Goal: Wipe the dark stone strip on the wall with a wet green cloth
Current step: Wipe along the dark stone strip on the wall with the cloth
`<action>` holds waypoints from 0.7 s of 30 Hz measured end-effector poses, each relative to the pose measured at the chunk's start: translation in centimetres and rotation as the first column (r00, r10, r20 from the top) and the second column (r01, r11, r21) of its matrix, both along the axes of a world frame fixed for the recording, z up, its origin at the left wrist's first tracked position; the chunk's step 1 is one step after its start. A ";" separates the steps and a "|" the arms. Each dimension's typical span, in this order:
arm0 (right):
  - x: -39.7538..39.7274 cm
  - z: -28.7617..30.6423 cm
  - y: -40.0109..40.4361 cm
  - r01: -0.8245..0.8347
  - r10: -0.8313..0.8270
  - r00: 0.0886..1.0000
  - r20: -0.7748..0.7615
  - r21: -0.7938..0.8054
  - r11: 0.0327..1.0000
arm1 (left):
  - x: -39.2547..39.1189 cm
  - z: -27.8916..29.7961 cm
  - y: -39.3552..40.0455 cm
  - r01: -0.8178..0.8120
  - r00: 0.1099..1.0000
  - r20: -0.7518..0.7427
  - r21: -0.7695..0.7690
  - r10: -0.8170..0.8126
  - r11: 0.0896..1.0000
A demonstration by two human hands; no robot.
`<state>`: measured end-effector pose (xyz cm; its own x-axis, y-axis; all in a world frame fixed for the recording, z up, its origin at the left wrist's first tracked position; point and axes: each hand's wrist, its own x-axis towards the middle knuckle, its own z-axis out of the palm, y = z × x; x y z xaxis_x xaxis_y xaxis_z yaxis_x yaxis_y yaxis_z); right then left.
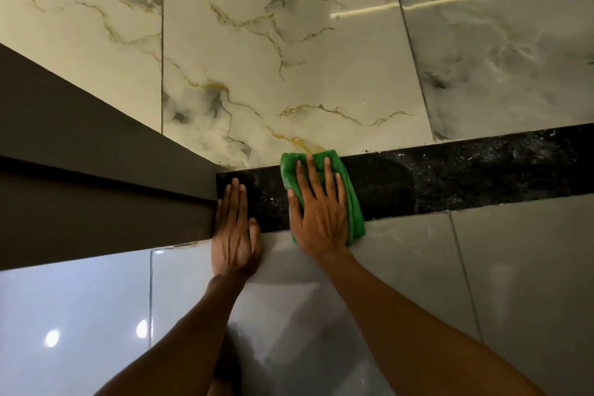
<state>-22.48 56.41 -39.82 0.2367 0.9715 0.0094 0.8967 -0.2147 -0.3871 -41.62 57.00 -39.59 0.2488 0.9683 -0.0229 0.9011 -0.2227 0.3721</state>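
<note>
A dark speckled stone strip [450,170] runs across the tiled wall from the corner at centre to the right edge. A folded green cloth [352,199] lies flat on the strip near its left end. My right hand [318,212] presses on the cloth with fingers spread, palm hanging below the strip's lower edge. My left hand [234,228] rests flat on the wall at the strip's left end, fingers together, with nothing in it. The cloth's middle is hidden under my right hand.
Glossy marble-look tiles [257,58] with gold veins lie above the strip, plain grey tiles [418,267] below it. A dark brown panel [96,177] meets the wall at the corner on the left. Ceiling lights reflect in the tiles.
</note>
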 end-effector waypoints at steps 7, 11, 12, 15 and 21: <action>-0.6 0.1 -0.6 -0.208 0.209 0.978 0.000 0.027 0.978 | -0.2 0.3 0.0 0.011 0.998 0.060 -0.016 -0.010 1.000; -0.2 0.3 -1.0 -0.315 0.315 0.949 0.001 0.040 0.948 | -0.2 0.7 0.1 0.022 0.996 0.083 -0.043 -0.018 0.999; -0.2 0.4 -1.1 -0.335 0.335 0.942 0.003 0.039 0.941 | -0.3 0.8 0.1 0.029 0.996 0.090 -0.050 -0.025 0.998; 0.1 0.6 -1.5 -0.401 0.402 0.916 0.003 0.042 0.915 | -0.2 1.2 0.0 0.045 0.993 0.108 -0.056 -0.039 0.997; 1.8 1.0 -1.7 -0.456 0.456 0.890 -0.004 0.036 0.889 | -0.3 1.5 -0.1 0.056 0.995 0.090 -0.048 -0.052 0.997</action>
<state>-20.68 54.72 -38.85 -0.2323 0.9717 0.0436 0.8880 0.2301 -0.3982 -41.88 56.88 -38.12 0.3038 0.9516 -0.0464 0.8511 -0.2492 0.4621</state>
